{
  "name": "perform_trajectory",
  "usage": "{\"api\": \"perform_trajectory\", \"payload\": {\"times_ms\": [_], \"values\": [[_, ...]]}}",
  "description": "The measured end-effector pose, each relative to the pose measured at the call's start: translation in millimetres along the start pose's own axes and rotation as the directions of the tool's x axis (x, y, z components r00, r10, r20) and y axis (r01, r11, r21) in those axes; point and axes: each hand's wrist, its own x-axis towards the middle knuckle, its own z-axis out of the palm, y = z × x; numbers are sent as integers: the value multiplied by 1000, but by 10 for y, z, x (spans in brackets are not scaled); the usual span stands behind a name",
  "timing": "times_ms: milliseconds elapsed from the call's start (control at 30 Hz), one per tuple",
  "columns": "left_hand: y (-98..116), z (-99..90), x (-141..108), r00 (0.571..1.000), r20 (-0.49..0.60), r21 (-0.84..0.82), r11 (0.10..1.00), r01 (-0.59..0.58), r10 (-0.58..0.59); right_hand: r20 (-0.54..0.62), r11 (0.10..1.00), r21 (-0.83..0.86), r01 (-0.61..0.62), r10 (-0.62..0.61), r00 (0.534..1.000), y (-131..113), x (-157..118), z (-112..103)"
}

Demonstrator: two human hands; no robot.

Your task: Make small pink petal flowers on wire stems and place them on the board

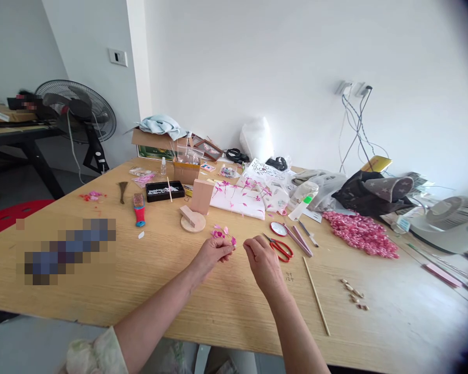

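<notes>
My left hand [215, 251] is closed in a pinch, with a small magenta silk-like flower [233, 241] at its fingertips. Just right of it, my right hand [262, 258] has its thumb and fingers pressed together; whatever they may hold is too small to make out. A short gap separates the two hands above the wooden table [234, 306]. Behind my left hand lie loose pink petals [218, 234]. Red-handled scissors [281, 250] rest beside my right hand, close to a small white dish with a red rim [278, 229] and pink tweezers [299, 241].
A thin wooden stick [315, 296] lies right of my right forearm. Pink beads or petals are heaped [359, 234] at the right. Magenta flower sprigs rest on a white cloth [237, 203] behind wooden blocks [202, 197]. A red brush [139, 210] and black tray [165, 191] stand left.
</notes>
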Motion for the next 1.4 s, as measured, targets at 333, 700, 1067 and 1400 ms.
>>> {"api": "perform_trajectory", "payload": {"times_ms": [333, 700, 1067, 1400], "values": [[31, -36, 22, 1000, -4, 156, 988, -5, 6, -90, 1000, -16, 11, -12, 996, 0, -42, 4], [-41, -108, 71, 1000, 21, 354, 935, -29, 23, -41, 1000, -30, -3, 2, 999, -30, -45, -74], [-61, -91, 162, 932, 215, 564, 742, -364, 294, 226, 977, 23, 211, -211, 951, -90, 192, -179], [120, -77, 13, 986, 70, 191, 968, -164, 154, 257, 642, 696, -322, 196, 946, 258, 99, 295]]}}
